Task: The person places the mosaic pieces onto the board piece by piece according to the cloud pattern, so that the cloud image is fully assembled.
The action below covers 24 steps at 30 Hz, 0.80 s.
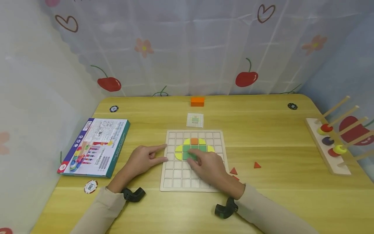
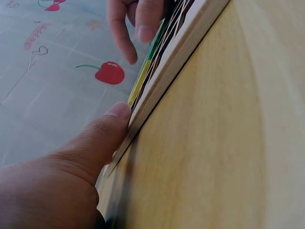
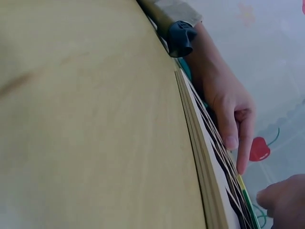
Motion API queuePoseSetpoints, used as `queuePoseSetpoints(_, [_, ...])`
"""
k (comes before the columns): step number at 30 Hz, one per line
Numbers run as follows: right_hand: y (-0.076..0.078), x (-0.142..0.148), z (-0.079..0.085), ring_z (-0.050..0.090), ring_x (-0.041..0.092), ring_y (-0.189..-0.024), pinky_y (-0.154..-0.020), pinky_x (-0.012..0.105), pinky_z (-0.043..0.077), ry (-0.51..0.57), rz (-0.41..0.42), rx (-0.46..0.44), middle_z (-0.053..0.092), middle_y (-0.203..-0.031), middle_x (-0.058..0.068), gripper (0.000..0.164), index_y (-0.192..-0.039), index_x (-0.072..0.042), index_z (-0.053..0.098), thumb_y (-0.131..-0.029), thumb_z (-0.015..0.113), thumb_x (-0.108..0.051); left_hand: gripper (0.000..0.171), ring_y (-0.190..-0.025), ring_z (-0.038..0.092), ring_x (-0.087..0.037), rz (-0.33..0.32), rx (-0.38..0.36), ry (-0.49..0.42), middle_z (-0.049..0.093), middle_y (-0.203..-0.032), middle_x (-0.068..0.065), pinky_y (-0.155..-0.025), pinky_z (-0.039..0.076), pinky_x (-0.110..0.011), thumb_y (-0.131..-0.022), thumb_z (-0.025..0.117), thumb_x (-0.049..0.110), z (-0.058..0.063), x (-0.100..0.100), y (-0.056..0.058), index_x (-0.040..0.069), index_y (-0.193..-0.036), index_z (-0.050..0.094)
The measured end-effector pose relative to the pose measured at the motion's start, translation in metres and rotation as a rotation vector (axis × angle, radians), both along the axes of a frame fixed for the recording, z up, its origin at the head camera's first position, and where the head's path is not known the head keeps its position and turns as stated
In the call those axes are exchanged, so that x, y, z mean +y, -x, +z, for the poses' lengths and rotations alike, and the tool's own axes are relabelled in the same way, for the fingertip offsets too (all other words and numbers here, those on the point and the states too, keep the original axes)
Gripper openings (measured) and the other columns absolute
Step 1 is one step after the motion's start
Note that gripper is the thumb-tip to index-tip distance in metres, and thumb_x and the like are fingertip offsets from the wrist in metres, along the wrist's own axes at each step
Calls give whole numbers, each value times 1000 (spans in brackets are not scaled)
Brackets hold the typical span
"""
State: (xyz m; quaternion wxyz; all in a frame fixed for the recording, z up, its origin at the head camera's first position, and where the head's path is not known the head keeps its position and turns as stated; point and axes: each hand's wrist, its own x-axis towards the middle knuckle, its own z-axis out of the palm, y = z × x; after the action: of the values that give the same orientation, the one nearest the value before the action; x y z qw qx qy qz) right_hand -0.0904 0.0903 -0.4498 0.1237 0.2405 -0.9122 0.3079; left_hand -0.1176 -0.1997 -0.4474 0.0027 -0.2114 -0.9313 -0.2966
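A wooden grid board [image 1: 172, 174] lies flat on the table in the head view. Green square tiles [image 1: 202, 148] fill part of its upper middle, with yellow rounded pieces [image 1: 179, 156] at their sides and an orange square tile [image 1: 194, 141] above, flanked by more yellow. My left hand [image 1: 139, 160] touches the board's left edge with extended thumb and index finger; the left wrist view shows the thumb [image 2: 116, 114] against that edge. Over the green tiles is my right hand [image 1: 211, 166], index fingertip and thumb apart, nothing visible between them. It hides the board's lower right part.
Red triangles [image 1: 257, 165] lie right of the board. Behind it are a small pattern card [image 1: 195, 120] and an orange block [image 1: 197, 102]. A cardboard box [image 1: 99, 130] lies left; a peg stand [image 1: 327, 148] with coloured beads stands right. Round chips [image 1: 91, 187] lie about.
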Motion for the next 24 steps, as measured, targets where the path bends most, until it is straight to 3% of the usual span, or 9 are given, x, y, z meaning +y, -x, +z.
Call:
queuePoseSetpoints(7, [-14,24,-1,22,-4,-49,-44,18,20,155,30,88,29,-54,-18,20,-110,-15,79,-90,78,-16,53,-49,27,-1,-9,8,-6,35,-54,14,-49,28,-24,-90,74,54,-2,-1,-2,26,-134,70])
queuePoseSetpoints(13, [-27,66,-1,28,-4,-50,-45,15,25,178,23,133,34,-57,-18,23,-107,-16,79,-85,83,-10,53,-49,28,-1,-13,20,-5,36,-54,14,-49,28,-25,-90,74,55,-1,-2,0,25,-134,70])
queuePoseSetpoints(16, [-31,90,2,30,-3,-49,-45,16,27,153,-18,63,36,-57,-19,22,-107,-19,79,-87,83,-12,54,-49,28,-1,-12,20,0,36,-54,14,-49,28,-25,-89,74,55,0,-2,1,26,-134,70])
queuePoseSetpoints(20, [-36,118,10,32,-2,-47,-44,20,29,85,-67,-95,36,-55,-20,18,-110,-25,79,-93,79,-20,54,-49,27,-1,-7,9,1,35,-54,14,-49,27,-25,-89,73,56,1,-2,1,27,-134,70])
queuePoseSetpoints(24, [-38,139,16,32,-1,-48,-45,22,32,17,-63,-218,36,-55,-20,18,-113,-27,79,-95,76,-28,54,-49,28,-2,-5,-1,-2,35,-54,14,-49,27,-25,-89,73,56,0,-1,1,27,-134,70])
